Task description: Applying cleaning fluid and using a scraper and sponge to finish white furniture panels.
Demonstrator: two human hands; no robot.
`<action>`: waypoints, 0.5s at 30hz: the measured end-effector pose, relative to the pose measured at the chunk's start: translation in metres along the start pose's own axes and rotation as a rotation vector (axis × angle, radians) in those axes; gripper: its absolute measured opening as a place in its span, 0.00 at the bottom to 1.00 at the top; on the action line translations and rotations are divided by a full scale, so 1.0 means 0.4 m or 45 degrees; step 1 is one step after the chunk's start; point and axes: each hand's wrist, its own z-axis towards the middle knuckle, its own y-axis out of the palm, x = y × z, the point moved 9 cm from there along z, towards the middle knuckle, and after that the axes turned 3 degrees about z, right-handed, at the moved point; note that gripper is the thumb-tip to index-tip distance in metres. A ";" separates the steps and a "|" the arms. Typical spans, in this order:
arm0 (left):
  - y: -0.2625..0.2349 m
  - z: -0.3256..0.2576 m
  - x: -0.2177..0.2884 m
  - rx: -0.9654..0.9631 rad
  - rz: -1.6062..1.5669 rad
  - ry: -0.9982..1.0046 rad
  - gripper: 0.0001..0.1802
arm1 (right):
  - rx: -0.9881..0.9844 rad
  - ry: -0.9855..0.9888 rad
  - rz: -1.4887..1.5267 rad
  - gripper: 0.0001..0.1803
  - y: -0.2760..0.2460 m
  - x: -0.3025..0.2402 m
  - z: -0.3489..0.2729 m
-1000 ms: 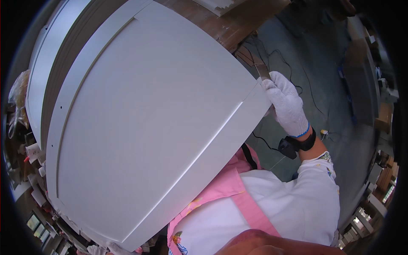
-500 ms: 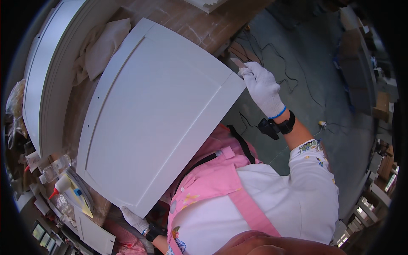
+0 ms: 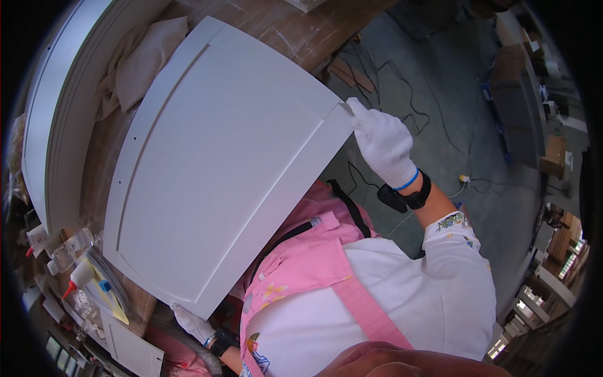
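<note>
A large white framed panel (image 3: 220, 157), like a cabinet door, lies across the workbench (image 3: 276, 28) and reaches over its near edge toward my body. My right hand (image 3: 384, 143), in a white knit glove, is closed at the panel's right corner. Between its thumb and fingers a small, thin flat piece (image 3: 346, 108) shows, pressed to the corner edge; its kind is unclear. Down at the near left corner, my left hand (image 3: 193, 323), also gloved, grips the panel's edge, with some fingers hidden. Two small dark holes mark the panel's left frame strip.
Left of the panel stands a long white moulded piece (image 3: 59, 125), with a crumpled beige cloth (image 3: 154, 60) between them. A white glue bottle with a red tip (image 3: 81, 274) and a clear bottle (image 3: 70, 251) are at the lower left. Black cables (image 3: 408, 88) trail over the floor.
My right hand has moved its flat piece from beyond the corner onto the panel's edge. The left hand keeps its place on the panel; the whole view has shifted slightly.
</note>
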 end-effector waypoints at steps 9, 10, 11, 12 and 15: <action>0.019 -0.008 0.013 -0.031 -0.015 0.027 0.45 | -0.038 -0.093 -0.067 0.20 0.000 -0.023 -0.001; 0.020 -0.012 0.015 0.013 0.003 0.002 0.44 | -0.058 -0.124 -0.067 0.20 0.002 -0.030 -0.004; 0.019 -0.018 0.019 0.059 0.023 -0.021 0.44 | -0.059 -0.124 -0.065 0.20 0.001 -0.025 0.000; 0.011 -0.017 0.015 0.060 0.025 -0.021 0.44 | -0.058 -0.084 -0.072 0.20 0.000 -0.011 0.009; 0.008 -0.012 0.014 0.034 0.045 -0.015 0.43 | -0.054 -0.092 -0.046 0.21 -0.002 -0.023 0.001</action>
